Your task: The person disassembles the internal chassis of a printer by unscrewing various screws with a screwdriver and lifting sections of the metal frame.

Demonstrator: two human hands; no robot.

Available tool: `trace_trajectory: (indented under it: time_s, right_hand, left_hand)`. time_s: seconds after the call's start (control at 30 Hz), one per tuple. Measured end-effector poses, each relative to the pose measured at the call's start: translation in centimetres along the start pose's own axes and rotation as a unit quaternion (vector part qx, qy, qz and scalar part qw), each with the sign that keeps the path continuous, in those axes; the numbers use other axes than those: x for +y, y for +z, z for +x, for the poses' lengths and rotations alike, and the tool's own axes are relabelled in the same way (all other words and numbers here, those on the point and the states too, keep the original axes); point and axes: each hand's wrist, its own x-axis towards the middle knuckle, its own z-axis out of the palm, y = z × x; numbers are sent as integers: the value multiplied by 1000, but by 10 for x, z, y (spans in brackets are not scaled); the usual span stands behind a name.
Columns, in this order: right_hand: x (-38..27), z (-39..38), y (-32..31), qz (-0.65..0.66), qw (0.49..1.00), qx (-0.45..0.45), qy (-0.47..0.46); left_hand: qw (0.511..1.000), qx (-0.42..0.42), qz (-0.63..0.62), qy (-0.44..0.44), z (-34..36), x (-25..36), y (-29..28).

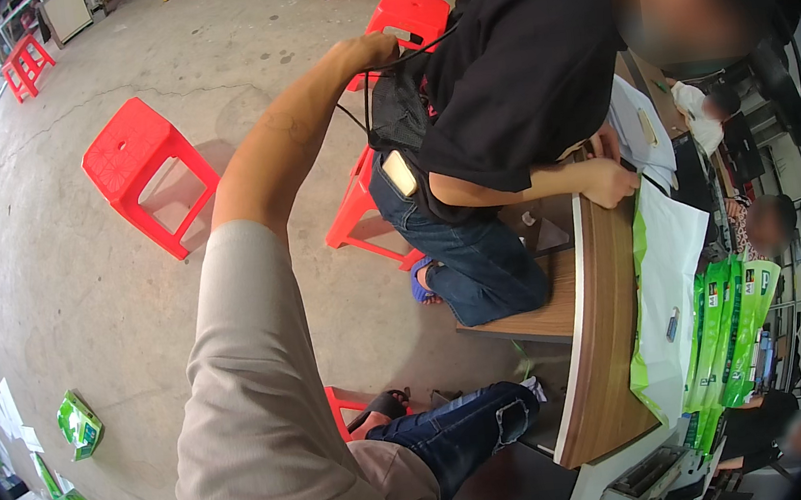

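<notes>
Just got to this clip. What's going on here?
The person's left hand is stretched out beside a black cord, next to a co-worker in a black shirt; whether it grips the cord is unclear. The right hand is out of view. The co-worker bends over a wooden table, one hand by a white-and-green sheet. A red stool stands to the left.
</notes>
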Motion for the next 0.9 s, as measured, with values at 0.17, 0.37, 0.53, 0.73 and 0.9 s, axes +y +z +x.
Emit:
trace_trajectory:
  time_s: [0.17,0.37,0.53,0.73,0.9]
  right_hand:
    - [3,-1,-1,-5,1000,0,-1]
    - [8,-7,-6,-10,1000,2,3]
    - [13,-10,-9,-14,1000,4,2]
    - [18,-14,-14,-19,1000,4,9]
    - [20,-17,-18,-24,1000,7,9]
  left_hand:
    - [998,-42,10,-35,-9,15,-10]
    - [998,-50,40,11,-13,19,-4]
    - [997,-29,66,24,-11,16,0]
    - [999,1,30,-30,-4,7,9]
    - [997,19,-64,43,11,-22,26]
